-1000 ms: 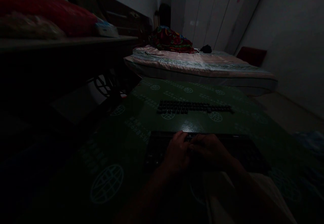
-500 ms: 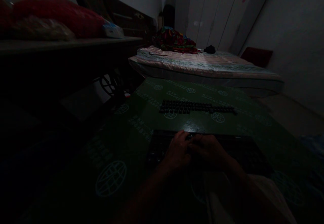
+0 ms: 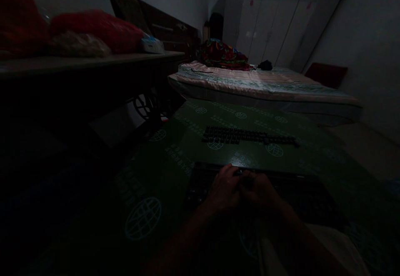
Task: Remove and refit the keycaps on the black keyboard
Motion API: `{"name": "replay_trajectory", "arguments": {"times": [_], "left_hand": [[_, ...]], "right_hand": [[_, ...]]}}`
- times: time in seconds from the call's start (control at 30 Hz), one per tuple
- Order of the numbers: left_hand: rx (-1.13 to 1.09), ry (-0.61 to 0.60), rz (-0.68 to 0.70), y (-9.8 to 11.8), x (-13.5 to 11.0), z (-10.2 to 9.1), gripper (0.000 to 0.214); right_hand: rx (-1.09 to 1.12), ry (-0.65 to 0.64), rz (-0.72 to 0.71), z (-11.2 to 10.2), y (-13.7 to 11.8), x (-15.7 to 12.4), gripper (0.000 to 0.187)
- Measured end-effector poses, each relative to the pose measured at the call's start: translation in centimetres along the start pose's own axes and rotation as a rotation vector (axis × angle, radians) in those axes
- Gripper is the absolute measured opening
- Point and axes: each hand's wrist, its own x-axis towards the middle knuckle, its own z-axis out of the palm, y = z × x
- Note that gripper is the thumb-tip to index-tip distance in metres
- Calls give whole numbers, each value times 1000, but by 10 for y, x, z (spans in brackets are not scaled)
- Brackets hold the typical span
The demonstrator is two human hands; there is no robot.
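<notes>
A black keyboard lies on the green-covered table, partly hidden under my hands. My left hand rests on its left-middle part, fingers curled together with the tips near the back edge, gripping it. Right beside it, my right hand is closed, its thumb and fingers bent down at the keys. What its fingertips pinch is too dark to make out. Behind the keyboard, several loose black keycaps lie in neat rows on the table.
A pale cloth lies near my right forearm. On the left stands a sewing-machine-like table with a red bag and a tissue pack. A bed with a patterned blanket stands beyond the table.
The view has shifted, so everything sits slightly further right and lower. My right hand has turned a little and its fingers are bunched more tightly; the left stays on the keyboard.
</notes>
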Motion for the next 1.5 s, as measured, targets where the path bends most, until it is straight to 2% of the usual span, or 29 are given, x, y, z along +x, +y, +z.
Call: {"name": "replay_trajectory", "arguments": {"times": [0.27, 0.6, 0.83, 1.2, 1.3, 1.43, 1.5], "left_hand": [[-40, 39, 26, 2, 1, 0, 26], [7, 28, -14, 0, 1, 1, 24], [25, 16, -25, 0, -1, 4, 20], [63, -26, -73, 13, 0, -5, 20], [17, 9, -51, 11, -1, -5, 21], [-53, 122, 14, 10, -5, -5, 22], [-78, 174, -4, 12, -7, -5, 21]], "right_hand": [[-110, 135, 47, 9, -2, -1, 6], [76, 215, 24, 10, 0, -4, 6], [186, 208, 131, 12, 2, -3, 6], [390, 237, 216, 10, 11, -1, 17], [403, 251, 201, 8, 9, -1, 20], [389, 269, 117, 7, 7, -2, 20], [381, 270, 66, 7, 6, -3, 19]]}}
